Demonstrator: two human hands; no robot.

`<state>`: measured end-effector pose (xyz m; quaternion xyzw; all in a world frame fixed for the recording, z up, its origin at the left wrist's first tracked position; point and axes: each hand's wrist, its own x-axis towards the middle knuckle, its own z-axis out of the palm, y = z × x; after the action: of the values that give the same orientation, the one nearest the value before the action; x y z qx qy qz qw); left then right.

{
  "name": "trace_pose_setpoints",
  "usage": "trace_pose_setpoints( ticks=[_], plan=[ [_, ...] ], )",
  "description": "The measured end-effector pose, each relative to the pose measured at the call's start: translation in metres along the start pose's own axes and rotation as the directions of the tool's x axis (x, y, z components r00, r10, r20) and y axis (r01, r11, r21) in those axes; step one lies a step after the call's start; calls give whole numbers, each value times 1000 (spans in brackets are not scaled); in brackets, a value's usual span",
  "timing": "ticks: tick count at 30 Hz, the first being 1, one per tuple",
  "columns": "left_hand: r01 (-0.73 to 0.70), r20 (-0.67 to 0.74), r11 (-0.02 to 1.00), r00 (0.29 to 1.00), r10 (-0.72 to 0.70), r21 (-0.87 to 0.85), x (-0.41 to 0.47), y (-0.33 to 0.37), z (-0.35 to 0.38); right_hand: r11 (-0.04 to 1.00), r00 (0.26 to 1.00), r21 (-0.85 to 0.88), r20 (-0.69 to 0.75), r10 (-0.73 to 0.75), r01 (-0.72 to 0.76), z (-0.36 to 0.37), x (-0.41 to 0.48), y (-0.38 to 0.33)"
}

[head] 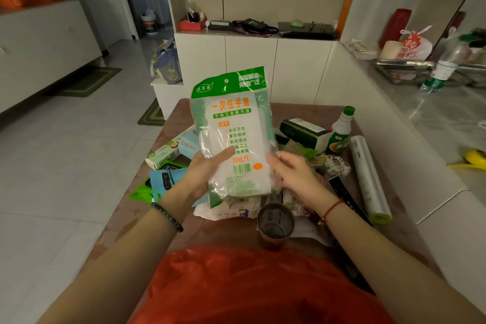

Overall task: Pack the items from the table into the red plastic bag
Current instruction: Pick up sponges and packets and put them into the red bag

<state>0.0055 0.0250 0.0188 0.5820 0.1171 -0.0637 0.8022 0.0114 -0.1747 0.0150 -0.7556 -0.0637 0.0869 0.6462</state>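
I hold a green-and-white pack of disposable gloves [234, 129] upright above the table. My left hand [207, 168] grips its lower left edge, thumb across the front. At the pack's lower right edge is my right hand [292, 171], fingers touching it. The red plastic bag [252, 289] lies at the table's near edge, below my arms. On the brown table [123, 218] lie a white bottle with a green cap [342, 129], a dark green box [302, 131], a roll of plastic film [368, 179], a blue pouch [168, 176] and several packets.
A dark cup [274, 223] stands on the table just beyond the bag. A white counter [434, 123] runs along the right with a water bottle [441, 68] and a metal tray [405, 68]. White cabinets stand behind the table. Tiled floor lies to the left.
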Motion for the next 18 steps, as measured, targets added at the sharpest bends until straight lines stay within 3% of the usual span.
trace_pose_setpoints(
  ticks=[2,4,7,10,14,18],
  plan=[
    [-5,-52,1000,999,3,-29,1,2,-2,991,980,94,-166,110,-96,-9,10,6],
    [-2,-96,999,995,-2,-43,0,4,-5,992,931,-51,-355,89,-114,-21,20,17],
    [5,-123,998,992,-14,-70,4,5,-10,879,959,-450,-283,24,-155,-36,33,39],
    [33,-146,997,988,-43,-72,10,1,-14,738,977,-652,-206,48,-173,-39,45,61],
    [57,-134,996,989,-66,-67,16,-6,-18,640,975,-750,-222,-3,-169,-36,57,80],
    [90,-103,995,990,-95,-52,18,-11,-19,703,931,-695,-339,-133,-152,-38,52,78]
  ],
)
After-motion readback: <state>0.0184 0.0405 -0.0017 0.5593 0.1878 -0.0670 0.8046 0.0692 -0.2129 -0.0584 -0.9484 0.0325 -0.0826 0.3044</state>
